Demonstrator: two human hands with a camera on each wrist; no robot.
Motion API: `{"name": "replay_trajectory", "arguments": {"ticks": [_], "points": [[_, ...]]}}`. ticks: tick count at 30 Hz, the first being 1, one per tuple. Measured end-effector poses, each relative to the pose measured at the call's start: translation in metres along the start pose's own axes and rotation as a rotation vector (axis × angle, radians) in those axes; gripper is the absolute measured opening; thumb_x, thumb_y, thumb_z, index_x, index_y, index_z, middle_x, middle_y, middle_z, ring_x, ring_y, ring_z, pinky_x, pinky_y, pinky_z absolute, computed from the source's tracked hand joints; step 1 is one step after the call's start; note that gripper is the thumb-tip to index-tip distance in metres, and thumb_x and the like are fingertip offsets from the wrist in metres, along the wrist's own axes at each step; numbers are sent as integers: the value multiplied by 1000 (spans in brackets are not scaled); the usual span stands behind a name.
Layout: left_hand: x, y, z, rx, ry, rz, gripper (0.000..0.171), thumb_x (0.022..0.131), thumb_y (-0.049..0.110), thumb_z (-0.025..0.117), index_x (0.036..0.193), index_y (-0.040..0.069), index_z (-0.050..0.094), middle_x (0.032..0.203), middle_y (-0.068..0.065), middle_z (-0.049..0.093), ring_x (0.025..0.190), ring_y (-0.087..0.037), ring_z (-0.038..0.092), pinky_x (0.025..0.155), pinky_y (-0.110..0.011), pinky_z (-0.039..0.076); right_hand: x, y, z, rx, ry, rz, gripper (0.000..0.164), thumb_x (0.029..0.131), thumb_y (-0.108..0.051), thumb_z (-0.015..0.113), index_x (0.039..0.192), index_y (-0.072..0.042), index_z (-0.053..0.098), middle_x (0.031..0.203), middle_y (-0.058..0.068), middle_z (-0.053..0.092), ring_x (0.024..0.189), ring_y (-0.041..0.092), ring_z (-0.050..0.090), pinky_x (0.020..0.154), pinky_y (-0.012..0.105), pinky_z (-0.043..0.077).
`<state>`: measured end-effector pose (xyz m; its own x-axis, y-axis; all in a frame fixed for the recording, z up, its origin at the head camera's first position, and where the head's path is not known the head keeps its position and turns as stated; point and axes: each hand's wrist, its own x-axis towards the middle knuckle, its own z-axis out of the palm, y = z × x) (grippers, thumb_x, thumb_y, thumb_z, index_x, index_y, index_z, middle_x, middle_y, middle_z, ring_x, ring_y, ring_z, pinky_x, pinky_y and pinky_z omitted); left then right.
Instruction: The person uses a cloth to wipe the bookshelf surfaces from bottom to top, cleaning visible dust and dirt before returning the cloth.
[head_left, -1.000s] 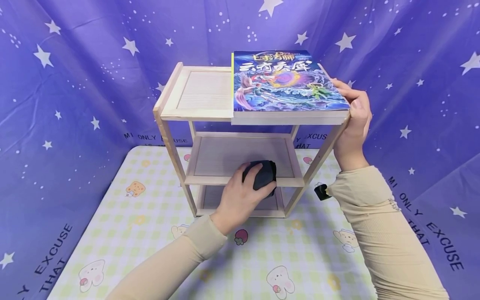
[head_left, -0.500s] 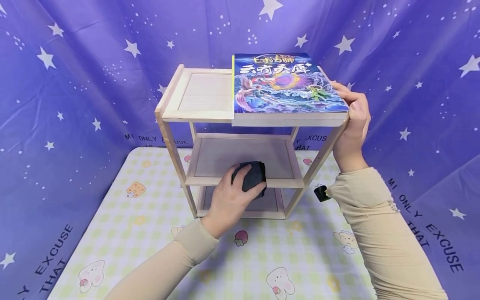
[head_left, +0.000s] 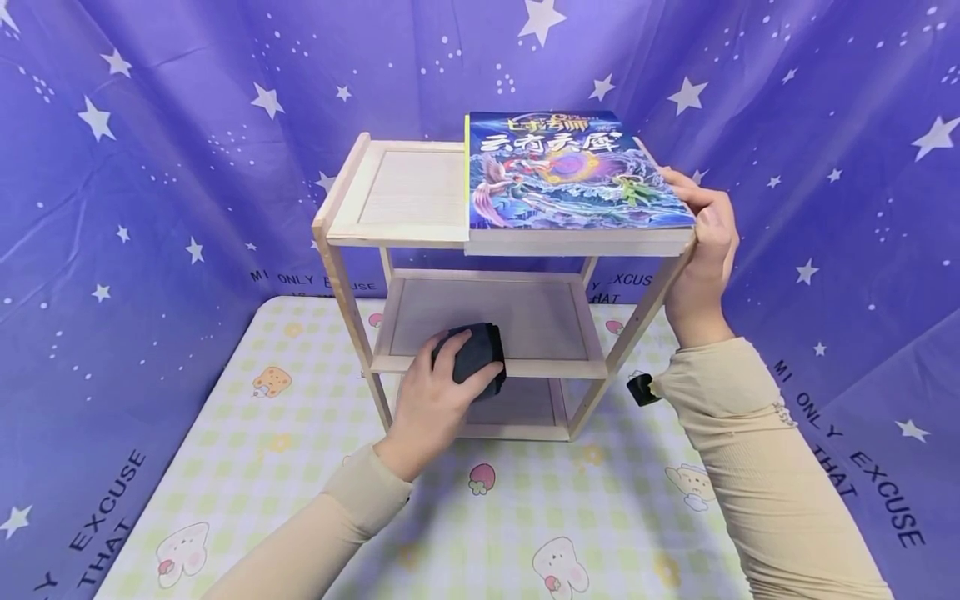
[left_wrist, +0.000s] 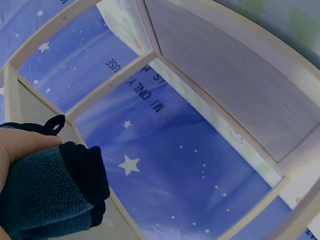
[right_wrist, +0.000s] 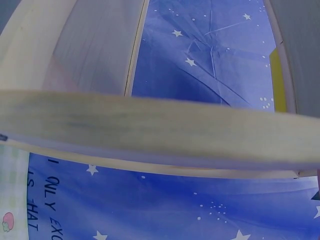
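My left hand (head_left: 429, 398) holds a folded dark blue-grey cloth (head_left: 476, 360) against the front of the middle shelf (head_left: 540, 321) of a pale wooden rack, left of the shelf's centre. In the left wrist view the cloth (left_wrist: 45, 185) shows a fuzzy teal face, a black border and a small hanging loop, with one finger lying over it. My right hand (head_left: 708, 250) grips the rack's top right side rail, beside a thick book (head_left: 577, 187) with a colourful cover. From the right wrist only the rack's wooden side rail (right_wrist: 165, 132) shows large; that hand is out of that view.
The book covers the right part of the top shelf (head_left: 412, 187), its front edge level with the shelf's rim. Below is a bottom shelf (head_left: 517, 408). A checked tablecloth (head_left: 300, 467) lies under the rack, and purple star-printed curtains (head_left: 187, 167) hang around the table.
My left hand has slid the cloth leftward along the middle shelf, from right of centre to left of centre. The right hand keeps its grip on the rack.
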<state>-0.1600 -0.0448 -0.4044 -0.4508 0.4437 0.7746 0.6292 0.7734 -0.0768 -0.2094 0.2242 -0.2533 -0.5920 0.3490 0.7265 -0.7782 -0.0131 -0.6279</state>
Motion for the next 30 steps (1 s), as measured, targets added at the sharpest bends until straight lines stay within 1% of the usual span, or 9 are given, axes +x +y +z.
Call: {"name": "replay_trajectory", "arguments": {"ticks": [2,7,16,21,26,30], "points": [[-2,-3,-1,-6,10,-7,48,78,7,77,116,34,65,129,-21,54,112,-46,56,79,-53,57,0,0,0,0,3,-4,35,91,-24,39,99,-7,68,122,11,68,130,29,50,110,31,38],[-4,-7,-5,-3,5,-20,51,75,7,78,116,33,65,129,-21,54,111,-47,56,81,-54,56,0,0,1,12,9,-7,34,91,-24,39,98,-7,68,121,12,68,130,29,50,110,31,38],[-6,-10,-5,14,9,-20,53,72,8,81,116,33,64,129,-21,55,111,-46,56,80,-53,56,0,-1,1,9,7,2,35,90,-24,38,98,-8,68,121,8,69,130,28,51,110,30,38],[-8,-12,-8,7,18,-28,58,68,7,82,116,32,64,129,-21,54,111,-47,55,81,-54,55,0,0,1,9,6,1,35,90,-24,38,98,-8,68,121,10,69,130,28,51,110,30,38],[-11,-18,-11,38,35,-18,55,69,7,81,115,33,65,128,-21,55,111,-46,56,78,-55,55,0,0,0,-2,1,2,35,90,-24,38,98,-8,68,122,11,68,131,28,50,109,30,39],[-14,-22,-14,72,51,-6,52,72,8,80,116,32,64,126,-21,56,111,-46,57,80,-56,55,0,-1,0,4,-2,1,35,90,-25,38,99,-8,68,123,11,68,131,29,50,108,30,39]]}}
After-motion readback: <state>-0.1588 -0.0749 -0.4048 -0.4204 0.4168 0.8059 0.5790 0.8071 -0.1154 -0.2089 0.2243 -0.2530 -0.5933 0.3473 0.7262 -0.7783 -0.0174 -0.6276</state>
